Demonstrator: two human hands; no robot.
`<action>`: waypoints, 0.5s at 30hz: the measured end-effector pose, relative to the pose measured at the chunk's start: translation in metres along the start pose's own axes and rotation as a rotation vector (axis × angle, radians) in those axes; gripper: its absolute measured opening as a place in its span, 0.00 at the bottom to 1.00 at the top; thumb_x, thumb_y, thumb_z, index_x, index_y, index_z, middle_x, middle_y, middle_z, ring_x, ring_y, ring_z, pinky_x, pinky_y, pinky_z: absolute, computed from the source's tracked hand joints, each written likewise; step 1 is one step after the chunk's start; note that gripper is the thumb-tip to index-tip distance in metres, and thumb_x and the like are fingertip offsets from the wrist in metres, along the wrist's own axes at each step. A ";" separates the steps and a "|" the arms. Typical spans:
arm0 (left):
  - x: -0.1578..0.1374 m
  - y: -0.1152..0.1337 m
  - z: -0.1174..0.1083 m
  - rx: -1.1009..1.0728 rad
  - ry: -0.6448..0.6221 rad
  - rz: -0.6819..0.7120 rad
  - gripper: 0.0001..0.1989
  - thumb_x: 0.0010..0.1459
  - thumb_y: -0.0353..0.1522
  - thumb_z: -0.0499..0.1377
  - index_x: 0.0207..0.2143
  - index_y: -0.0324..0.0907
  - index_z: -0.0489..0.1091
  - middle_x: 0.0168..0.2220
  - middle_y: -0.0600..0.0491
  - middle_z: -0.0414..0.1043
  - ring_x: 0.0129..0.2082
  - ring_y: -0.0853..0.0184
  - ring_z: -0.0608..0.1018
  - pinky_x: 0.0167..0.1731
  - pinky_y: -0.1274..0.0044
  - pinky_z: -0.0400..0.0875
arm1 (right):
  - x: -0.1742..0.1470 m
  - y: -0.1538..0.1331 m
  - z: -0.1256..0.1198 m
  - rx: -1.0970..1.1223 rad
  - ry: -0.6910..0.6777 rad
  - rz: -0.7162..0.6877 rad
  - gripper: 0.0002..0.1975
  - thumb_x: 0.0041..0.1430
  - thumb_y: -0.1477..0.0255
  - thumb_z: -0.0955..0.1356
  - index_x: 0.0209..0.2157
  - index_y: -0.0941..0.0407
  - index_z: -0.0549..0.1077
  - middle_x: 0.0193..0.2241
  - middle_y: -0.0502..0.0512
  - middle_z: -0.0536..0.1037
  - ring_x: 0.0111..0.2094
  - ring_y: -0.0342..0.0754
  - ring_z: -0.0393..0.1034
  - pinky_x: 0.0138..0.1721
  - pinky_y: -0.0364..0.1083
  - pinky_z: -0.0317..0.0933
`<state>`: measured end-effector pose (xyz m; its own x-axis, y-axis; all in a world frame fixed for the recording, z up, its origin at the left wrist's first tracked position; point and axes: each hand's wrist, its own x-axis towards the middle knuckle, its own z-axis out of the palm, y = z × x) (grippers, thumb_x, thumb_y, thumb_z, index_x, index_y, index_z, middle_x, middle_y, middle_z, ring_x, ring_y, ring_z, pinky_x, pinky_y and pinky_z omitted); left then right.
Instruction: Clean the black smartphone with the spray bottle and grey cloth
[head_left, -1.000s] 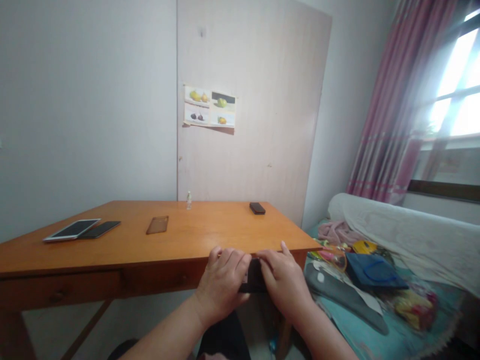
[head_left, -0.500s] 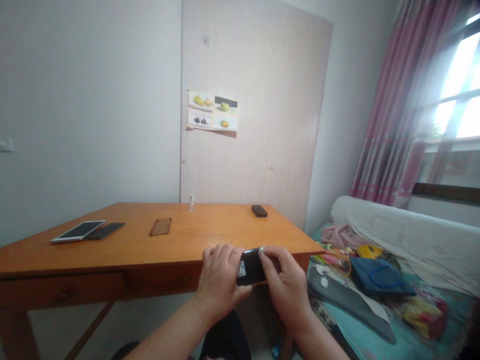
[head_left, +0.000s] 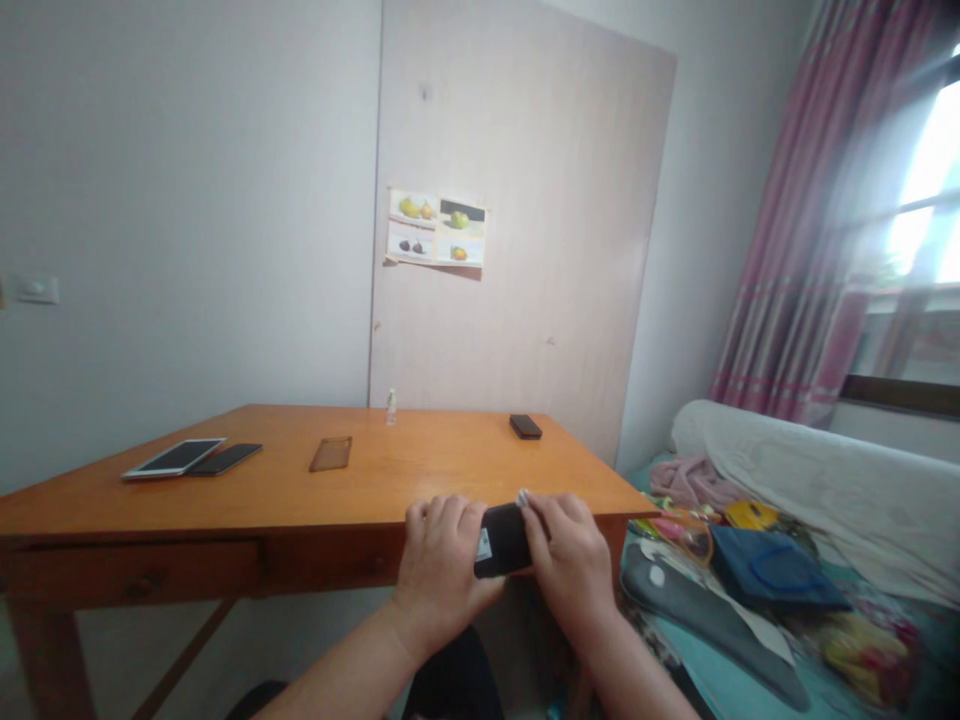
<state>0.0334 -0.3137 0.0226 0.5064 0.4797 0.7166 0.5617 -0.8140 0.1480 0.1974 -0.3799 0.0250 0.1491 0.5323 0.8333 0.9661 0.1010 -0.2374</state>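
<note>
My left hand (head_left: 442, 555) is closed around the left end of a black phone (head_left: 506, 540) in front of the table's near edge. A small pale label shows on the phone beside my fingers. My right hand (head_left: 570, 550) is closed at the phone's other end, thumb and fingers pinching a small white wad (head_left: 523, 496) at its upper edge. Whether the wad is tissue or cloth, I cannot tell. The phone is tilted, its face partly covered by both hands.
On the wooden table (head_left: 435, 480) lie a white tablet (head_left: 176, 458), a dark flat device (head_left: 229, 458), a brown phone case (head_left: 331, 454), a small clear bottle (head_left: 391, 408) and a dark wallet-like case (head_left: 525, 427). To the right, a bed holds a blue bag (head_left: 776, 565) and clutter.
The view has shifted slightly left, so the table and wall appear farther right. Both hands keep hold in nearly the same place; the phone's glossy reflection has faded as its tilt changed.
</note>
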 end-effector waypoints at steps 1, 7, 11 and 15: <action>-0.001 0.000 0.000 0.002 -0.005 0.001 0.25 0.51 0.47 0.63 0.47 0.42 0.69 0.42 0.47 0.71 0.43 0.54 0.69 0.47 0.63 0.56 | 0.001 0.002 0.000 -0.018 0.021 0.031 0.10 0.67 0.70 0.63 0.42 0.54 0.76 0.34 0.56 0.74 0.38 0.52 0.69 0.44 0.51 0.63; -0.001 -0.002 0.001 0.011 -0.025 0.001 0.19 0.53 0.40 0.62 0.46 0.43 0.69 0.42 0.47 0.70 0.43 0.55 0.69 0.47 0.63 0.56 | -0.007 -0.023 0.003 0.085 -0.138 -0.107 0.11 0.67 0.73 0.62 0.41 0.53 0.75 0.34 0.55 0.74 0.36 0.49 0.69 0.39 0.46 0.63; -0.002 -0.003 -0.002 0.027 -0.002 -0.026 0.22 0.52 0.43 0.63 0.47 0.42 0.69 0.42 0.47 0.70 0.43 0.54 0.69 0.46 0.63 0.56 | -0.001 -0.010 0.001 -0.017 -0.039 0.017 0.10 0.67 0.70 0.62 0.39 0.53 0.75 0.32 0.54 0.74 0.35 0.49 0.70 0.38 0.47 0.61; -0.002 -0.003 -0.003 0.043 -0.003 -0.042 0.22 0.51 0.44 0.63 0.46 0.42 0.69 0.42 0.47 0.70 0.43 0.54 0.69 0.46 0.63 0.56 | -0.005 -0.003 0.003 -0.016 -0.019 0.051 0.09 0.67 0.69 0.63 0.39 0.54 0.75 0.33 0.55 0.74 0.36 0.50 0.70 0.37 0.46 0.61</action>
<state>0.0291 -0.3133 0.0228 0.4836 0.5147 0.7080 0.6103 -0.7781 0.1488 0.1929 -0.3803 0.0205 0.1945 0.5522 0.8107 0.9607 0.0597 -0.2712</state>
